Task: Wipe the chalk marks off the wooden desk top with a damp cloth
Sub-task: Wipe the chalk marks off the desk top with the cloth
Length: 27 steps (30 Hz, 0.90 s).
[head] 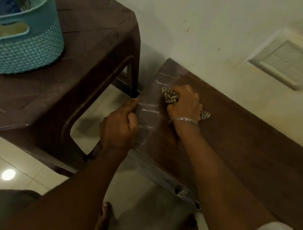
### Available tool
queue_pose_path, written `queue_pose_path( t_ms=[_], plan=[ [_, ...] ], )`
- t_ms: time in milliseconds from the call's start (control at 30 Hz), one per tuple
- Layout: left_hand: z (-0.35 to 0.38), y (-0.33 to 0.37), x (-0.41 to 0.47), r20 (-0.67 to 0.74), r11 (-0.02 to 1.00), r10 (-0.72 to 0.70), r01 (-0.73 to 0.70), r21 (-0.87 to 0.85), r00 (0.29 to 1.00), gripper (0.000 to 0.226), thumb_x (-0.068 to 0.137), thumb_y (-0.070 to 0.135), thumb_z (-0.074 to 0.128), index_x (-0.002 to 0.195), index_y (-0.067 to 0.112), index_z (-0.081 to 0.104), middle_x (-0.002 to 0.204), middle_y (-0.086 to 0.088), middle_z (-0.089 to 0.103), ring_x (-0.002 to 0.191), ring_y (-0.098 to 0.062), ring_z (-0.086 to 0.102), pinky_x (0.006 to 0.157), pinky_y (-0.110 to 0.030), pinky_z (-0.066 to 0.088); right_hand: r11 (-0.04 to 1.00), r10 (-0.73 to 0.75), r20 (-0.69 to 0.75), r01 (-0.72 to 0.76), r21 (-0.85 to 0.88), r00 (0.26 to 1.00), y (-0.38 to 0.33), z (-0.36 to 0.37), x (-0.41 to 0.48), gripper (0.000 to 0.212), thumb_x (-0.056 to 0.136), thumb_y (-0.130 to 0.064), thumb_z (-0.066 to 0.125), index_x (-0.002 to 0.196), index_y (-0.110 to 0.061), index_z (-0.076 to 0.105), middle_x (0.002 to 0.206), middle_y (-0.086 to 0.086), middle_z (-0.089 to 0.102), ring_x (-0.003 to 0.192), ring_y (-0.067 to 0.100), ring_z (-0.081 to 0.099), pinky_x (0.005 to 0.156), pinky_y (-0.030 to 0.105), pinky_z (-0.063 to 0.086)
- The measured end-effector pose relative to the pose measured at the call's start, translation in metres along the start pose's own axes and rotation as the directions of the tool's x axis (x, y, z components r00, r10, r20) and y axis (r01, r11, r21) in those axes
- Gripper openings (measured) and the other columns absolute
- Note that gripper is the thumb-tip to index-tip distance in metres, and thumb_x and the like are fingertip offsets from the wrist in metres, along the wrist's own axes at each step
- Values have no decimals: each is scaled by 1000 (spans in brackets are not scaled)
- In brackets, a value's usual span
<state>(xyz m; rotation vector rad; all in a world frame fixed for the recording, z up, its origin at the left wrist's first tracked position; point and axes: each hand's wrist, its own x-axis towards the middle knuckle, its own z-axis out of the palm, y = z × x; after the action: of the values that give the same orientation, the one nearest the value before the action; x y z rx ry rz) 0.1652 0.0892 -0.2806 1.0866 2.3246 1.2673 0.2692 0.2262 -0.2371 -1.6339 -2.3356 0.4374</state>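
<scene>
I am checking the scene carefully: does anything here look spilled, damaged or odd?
Nothing looks spilled or broken. Only the chalk marks along the left strip of the wooden desk top stand out, not yet wiped. The right hand grips the checked cloth beside them; the left hand holds the desk's edge.

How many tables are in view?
2. The wooden desk stands against the wall, where the right hand holds a checked cloth on it; the brown plastic table is left of it, carrying a teal basket. Others may be out of view.
</scene>
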Motion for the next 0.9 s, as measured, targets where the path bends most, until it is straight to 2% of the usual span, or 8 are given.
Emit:
queue_pose_path(
  t_ms=[167,233,367,500,633,700,767,900],
  plan=[
    [0,0,-1,-26,999,-11,11,32,1000,52,91,27,34,132,24,66,124,-1,72,93,-26,71,75,-26,45,987,-156,45,157,-15,987,-4,9,-63,50,67,-7,65,106,-37,64,111,-8,54,105,24,46,85,43,43],
    [0,0,-1,-36,998,-13,15,56,999,53,91,27,34,132,24,66,123,-2,73,92,-26,71,74,-25,41,979,-197,65,199,-34,978,-2,7,-62,50,66,-9,66,106,-38,65,109,-9,54,103,23,47,83,41,43],
    [0,-2,-1,-27,999,-10,11,51,1000,55,91,33,30,133,26,65,122,0,73,90,-23,70,76,-26,44,992,-120,56,122,-35,991,-6,4,-37,42,70,-11,66,107,-31,66,112,-5,56,104,26,49,85,44,43],
    [-2,4,-2,-41,998,-18,21,55,999,54,90,30,32,133,27,65,121,-1,73,90,-24,70,74,-24,37,999,-54,40,54,1,998,-20,4,-55,43,70,-9,66,105,-33,65,111,-5,54,106,26,48,87,47,44],
    [0,2,0,-48,998,-12,15,60,999,58,89,33,28,132,26,66,122,-1,73,90,-25,70,72,-23,36,972,-232,122,234,-1,965,-18,7,-107,49,67,-10,66,106,-39,63,105,-10,51,104,20,46,85,40,41],
    [0,0,0,-45,998,-9,12,59,999,65,86,39,22,132,27,65,121,0,73,89,-25,70,72,-25,38,963,-264,132,268,-17,956,-12,7,-109,48,65,-12,66,105,-39,63,103,-11,50,101,19,47,84,38,41],
    [-1,1,0,-47,999,-11,13,40,999,65,85,40,22,133,27,65,118,-2,74,86,-26,69,72,-28,43,971,-231,105,236,-43,967,-13,8,-94,45,66,-13,66,103,-38,64,104,-9,53,99,20,47,81,38,41],
    [1,1,0,-64,1000,-17,18,14,998,58,87,33,30,133,28,65,115,-2,75,83,-25,69,73,-29,45,997,-83,40,83,6,996,-25,9,-67,44,69,-12,65,106,-36,65,108,-6,54,103,24,48,85,43,43]
  ],
)
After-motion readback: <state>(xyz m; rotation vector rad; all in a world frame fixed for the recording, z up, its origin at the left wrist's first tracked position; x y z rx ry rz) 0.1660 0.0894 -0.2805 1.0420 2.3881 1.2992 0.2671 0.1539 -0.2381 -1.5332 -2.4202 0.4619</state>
